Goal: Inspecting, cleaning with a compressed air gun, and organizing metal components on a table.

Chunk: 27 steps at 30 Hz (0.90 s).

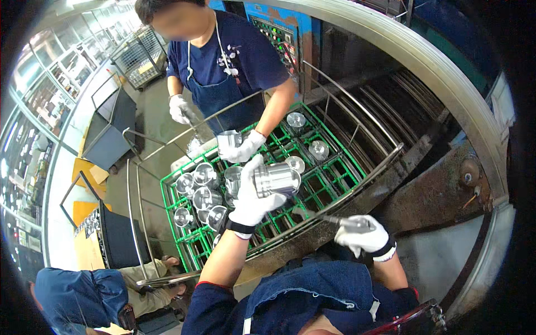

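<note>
My left hand [250,196], in a white glove with a black wristband, is closed around a shiny metal cup-shaped piece [276,180], held tilted above the green rack [326,192]. My right hand [363,235], gloved too, is wrapped around the grey handle of a slim tool [330,219]. Its narrow tip points left toward the cup but stays apart from it; the tool's exact kind is unclear. Below and left of my left hand, several similar shiny cups [206,198] stand in the rack's compartments. More sit at its far right, such as one cup [319,149].
Across the rack, a co-worker [229,67] in white gloves holds another shiny cup [228,142]. Metal rails [357,100] surround the rack. A large machine frame [446,67] curves along the right. Another person [84,296] is at lower left, near dark carts [111,142].
</note>
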### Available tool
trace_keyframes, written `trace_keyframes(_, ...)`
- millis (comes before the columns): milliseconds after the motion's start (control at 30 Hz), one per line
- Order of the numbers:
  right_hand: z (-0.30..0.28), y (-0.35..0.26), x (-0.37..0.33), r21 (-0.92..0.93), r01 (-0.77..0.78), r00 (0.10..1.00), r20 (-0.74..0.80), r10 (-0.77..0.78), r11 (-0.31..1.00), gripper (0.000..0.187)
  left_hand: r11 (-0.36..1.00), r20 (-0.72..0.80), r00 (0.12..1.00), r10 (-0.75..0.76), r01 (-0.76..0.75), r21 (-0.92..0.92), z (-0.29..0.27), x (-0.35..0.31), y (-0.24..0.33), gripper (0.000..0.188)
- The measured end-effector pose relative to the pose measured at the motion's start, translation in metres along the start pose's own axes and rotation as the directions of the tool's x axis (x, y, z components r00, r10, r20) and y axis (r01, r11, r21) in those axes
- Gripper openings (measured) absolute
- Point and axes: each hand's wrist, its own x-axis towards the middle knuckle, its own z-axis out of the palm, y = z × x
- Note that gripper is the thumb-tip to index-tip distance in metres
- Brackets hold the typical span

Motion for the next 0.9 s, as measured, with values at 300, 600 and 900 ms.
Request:
trace_keyframes(300, 0.014, 0.009, -0.017, 0.003, -0.043, 0.993, 0.112, 0.043, 0.999, 0.016, 0.497, 0.153, 0.895, -0.418, 0.367, -0.786, -0.005, -0.001, 0.004, 0.075)
trace_keyframes(600, 0.017, 0.017, -0.002, 0.071, 0.009, 1.0, 0.004, -0.009, 0.997, 0.017, 0.978, 0.179, 0.975, -0.13, 0.156, -0.14, -0.009, 0.002, -0.027, 0.101)
trace_keyframes(900, 0.033, 0.029, 0.023, 0.013, -0.044, 0.999, -0.011, 0.044, 0.999, 0.047, 0.923, 0.25, 0.936, -0.248, 0.307, -0.233, 0.0, -0.002, -0.016, 0.103)
